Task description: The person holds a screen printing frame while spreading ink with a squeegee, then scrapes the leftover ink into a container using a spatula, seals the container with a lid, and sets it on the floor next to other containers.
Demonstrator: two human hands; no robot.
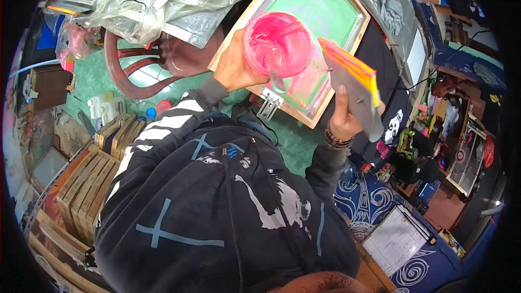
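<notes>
My left hand (237,65) is wrapped round the side of a plastic tub (277,43) smeared inside with bright pink ink. A short greyish strip (277,82) shows at the tub's near rim; I cannot tell what it is. My right hand (347,116) grips a squeegee (355,84) by its grey body, and its yellow-orange blade edge carries pink ink. Below both hands lies a wooden-framed printing screen (320,5) with green mesh, pink ink streaked over its near part. A metal hinge clamp (269,103) sits at the frame's near edge.
A reddish-brown chair (127,68) stands at left beneath plastic sheeting (141,8). Wooden frames (87,195) are stacked at lower left, near white jugs (107,107). At lower right, a clipboard with paper (396,239) lies on a blue patterned cloth (361,201).
</notes>
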